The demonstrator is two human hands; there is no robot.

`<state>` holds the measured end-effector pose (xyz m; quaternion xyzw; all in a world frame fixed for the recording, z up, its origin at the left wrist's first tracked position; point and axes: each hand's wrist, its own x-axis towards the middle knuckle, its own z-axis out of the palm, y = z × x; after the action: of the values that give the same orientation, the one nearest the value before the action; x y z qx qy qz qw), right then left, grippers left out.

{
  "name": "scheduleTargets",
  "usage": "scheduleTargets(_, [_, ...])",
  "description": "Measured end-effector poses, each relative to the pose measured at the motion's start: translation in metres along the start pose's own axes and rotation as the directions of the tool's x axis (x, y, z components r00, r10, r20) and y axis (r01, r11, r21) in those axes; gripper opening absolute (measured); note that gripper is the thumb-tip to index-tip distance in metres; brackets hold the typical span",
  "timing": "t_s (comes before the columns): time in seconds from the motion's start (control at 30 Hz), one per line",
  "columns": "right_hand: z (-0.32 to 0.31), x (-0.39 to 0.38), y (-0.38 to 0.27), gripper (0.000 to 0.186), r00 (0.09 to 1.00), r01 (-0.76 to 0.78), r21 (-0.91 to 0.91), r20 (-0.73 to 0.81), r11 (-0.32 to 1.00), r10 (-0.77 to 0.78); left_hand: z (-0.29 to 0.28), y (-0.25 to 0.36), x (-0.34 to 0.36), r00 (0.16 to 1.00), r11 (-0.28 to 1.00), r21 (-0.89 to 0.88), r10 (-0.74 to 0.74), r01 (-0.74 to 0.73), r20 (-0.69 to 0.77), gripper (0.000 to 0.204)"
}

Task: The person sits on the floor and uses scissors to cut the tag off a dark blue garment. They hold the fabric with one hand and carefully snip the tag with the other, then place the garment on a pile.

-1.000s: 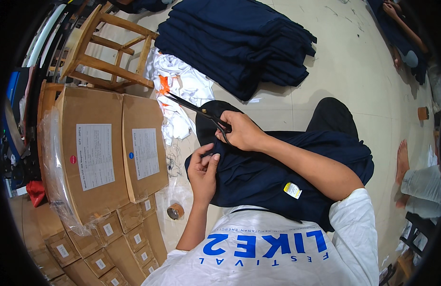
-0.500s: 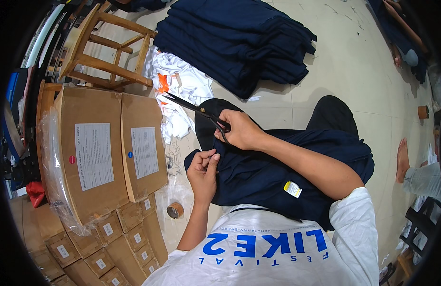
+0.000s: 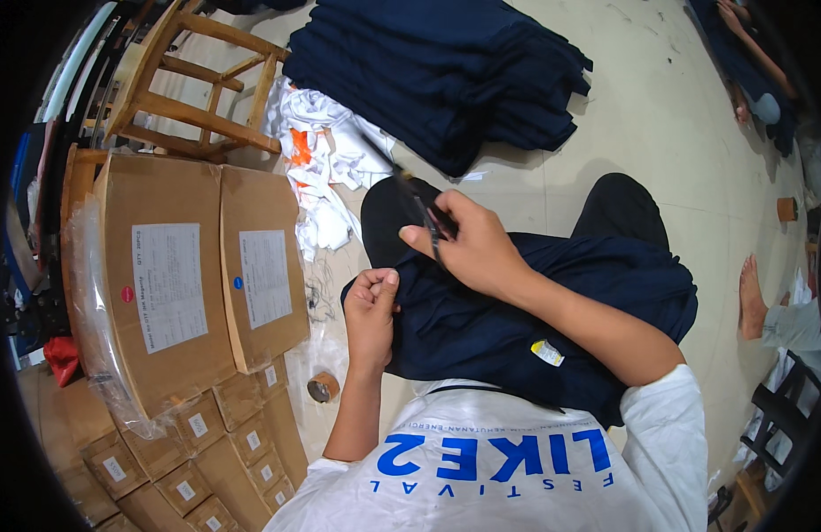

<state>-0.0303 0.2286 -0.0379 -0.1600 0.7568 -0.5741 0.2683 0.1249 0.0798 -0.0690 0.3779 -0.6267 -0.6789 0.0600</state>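
Observation:
Across my lap lies a dark navy garment (image 3: pixel 517 301), bunched in folds, with a small white and yellow label (image 3: pixel 546 353) on it. My left hand (image 3: pixel 372 301) pinches the garment's edge between thumb and fingers at its left end. Just above and to the right, my right hand (image 3: pixel 477 244) grips black scissors (image 3: pixel 417 197) by the handles. The blades point up and left, away from the cloth, and are blurred by motion. I cannot tell how far the blades are apart.
A stack of navy garments (image 3: pixel 437 80) lies on the floor ahead, beside white cloth scraps (image 3: pixel 326 160). At left stand a wooden stool (image 3: pixel 193 105), large cardboard boxes (image 3: pixel 167 355) and a tape roll (image 3: pixel 323 387). Another person's foot (image 3: pixel 753 297) shows at far right.
My right hand has moved slightly right with the scissors, whose blades have swung more upright. My left hand stays on the garment's edge, its fingers closed a little more.

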Motion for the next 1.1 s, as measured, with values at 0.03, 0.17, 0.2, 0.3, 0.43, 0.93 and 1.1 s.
scheduleTargets(0.03, [-0.006,-0.015,-0.008,0.040,0.993,-0.096,0.206,0.084,0.974,0.080,0.000,0.001,0.001,0.999,0.999,-0.041,-0.035,0.035,-0.001,0.022])
scheduleTargets(0.17, [-0.018,-0.085,-0.015,0.045,0.844,-0.519,0.640,0.489,0.567,0.220,0.002,0.003,0.002,0.997,0.995,-0.060,-0.076,0.075,-0.021,0.022])
scheduleTargets(0.2, [-0.020,-0.101,-0.014,0.044,0.768,-0.639,0.671,0.583,0.376,0.266,0.004,0.003,0.005,0.997,0.996,-0.045,-0.080,0.079,-0.015,0.022])
scheduleTargets(0.3, [-0.016,-0.126,0.001,0.045,0.651,-0.757,0.620,0.686,0.208,0.324,0.003,0.008,0.012,0.996,0.996,0.008,-0.087,0.087,0.027,0.021])
scheduleTargets(0.43, [-0.016,-0.131,0.010,0.048,0.607,-0.795,0.551,0.714,0.254,0.350,0.002,0.015,0.013,0.994,0.996,0.041,-0.081,0.078,0.078,0.021])
scheduleTargets(0.93, [-0.006,-0.138,0.016,0.039,0.509,-0.854,0.422,0.800,0.305,0.318,0.000,0.007,0.012,0.993,0.963,-0.245,-0.116,0.111,-0.006,0.023])
scheduleTargets(1.1, [-0.004,-0.139,0.015,0.038,0.519,-0.847,0.430,0.796,0.312,0.311,0.003,0.011,0.013,0.992,0.972,-0.201,-0.126,0.125,0.005,0.021])
